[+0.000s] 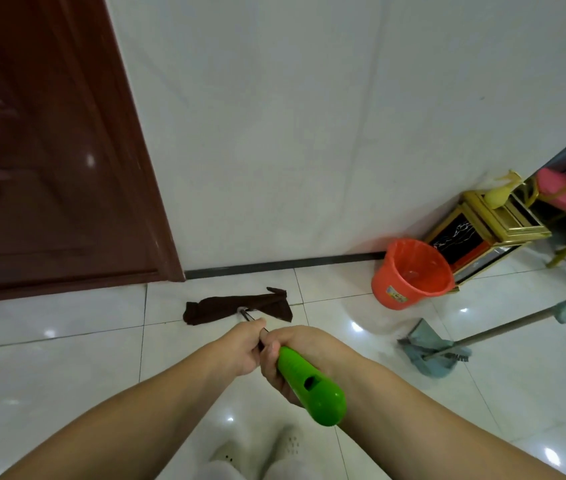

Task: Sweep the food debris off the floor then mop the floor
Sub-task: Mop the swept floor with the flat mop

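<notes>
Head view showed your left hand [240, 344] and right hand [286, 355] both wrapped around the mop handle [309, 386], its brown cloth head [236, 308] on the tiles by the door [49, 150]. A wide swing could have knocked the orange bucket [411, 271]; its contents were unclear.

Not much of the person shows here, honestly. Both forearms are bare right up to the bottom edge, no sleeves, and there's no watch, band or ring on the left hand [240, 344] or right hand [283, 358] as far as I can see. Down at the bottom there's a pair of white shoes [257, 448], clog-style with little vent holes on top, and light, whitish trouser legs just above them.
</notes>
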{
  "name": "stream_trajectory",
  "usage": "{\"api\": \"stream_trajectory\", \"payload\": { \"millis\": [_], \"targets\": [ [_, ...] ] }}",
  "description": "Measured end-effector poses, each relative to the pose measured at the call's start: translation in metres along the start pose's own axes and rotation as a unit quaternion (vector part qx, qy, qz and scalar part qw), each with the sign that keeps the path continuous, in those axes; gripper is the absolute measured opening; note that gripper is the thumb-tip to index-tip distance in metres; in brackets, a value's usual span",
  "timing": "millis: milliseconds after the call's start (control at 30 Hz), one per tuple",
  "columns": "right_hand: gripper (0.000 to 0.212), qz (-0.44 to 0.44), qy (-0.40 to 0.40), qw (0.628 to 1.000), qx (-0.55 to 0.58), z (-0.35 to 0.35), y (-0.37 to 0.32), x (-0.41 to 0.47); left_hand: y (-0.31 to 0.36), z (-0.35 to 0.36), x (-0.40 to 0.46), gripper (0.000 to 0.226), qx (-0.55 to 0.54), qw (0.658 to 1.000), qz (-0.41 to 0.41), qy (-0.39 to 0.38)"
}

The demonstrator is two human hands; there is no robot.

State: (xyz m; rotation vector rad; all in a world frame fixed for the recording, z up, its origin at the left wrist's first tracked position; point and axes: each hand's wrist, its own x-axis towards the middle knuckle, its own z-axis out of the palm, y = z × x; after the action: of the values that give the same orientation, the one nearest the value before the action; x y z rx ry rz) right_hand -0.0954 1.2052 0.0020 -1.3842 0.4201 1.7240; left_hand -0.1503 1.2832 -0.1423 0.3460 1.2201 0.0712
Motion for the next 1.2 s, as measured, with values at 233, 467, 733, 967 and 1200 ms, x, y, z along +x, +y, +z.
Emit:
{"api": "stream_trajectory", "payload": {
  "millis": [233,467,733,967,1200],
  "targets": [
    [0.023,-0.103,-0.028,0.967,-0.232,-0.012,-0.060,0.002,0.046,0.024,0.013,0.043,-0.030,0.999,0.029,-0.017],
    [0.037,-0.346,0.059,0.837,-0.420,-0.015,-0.157,0.039,0.112,0.059,0.027,0.032,0.026,0.991,0.131,-0.007],
    [0.035,-0.446,-0.024,0.696,-0.562,0.024,-0.249,0.064,0.182,0.081,0.045,0.034,0.074,0.973,0.217,-0.024],
    [0.026,-0.487,-0.001,0.623,-0.611,0.066,-0.291,0.095,0.234,0.070,0.072,0.021,0.402,0.801,0.424,0.131],
    [0.021,-0.538,0.022,0.576,-0.615,0.124,-0.326,0.102,0.284,0.050,0.078,0.036,0.414,0.770,0.473,0.108]
  ]
}}
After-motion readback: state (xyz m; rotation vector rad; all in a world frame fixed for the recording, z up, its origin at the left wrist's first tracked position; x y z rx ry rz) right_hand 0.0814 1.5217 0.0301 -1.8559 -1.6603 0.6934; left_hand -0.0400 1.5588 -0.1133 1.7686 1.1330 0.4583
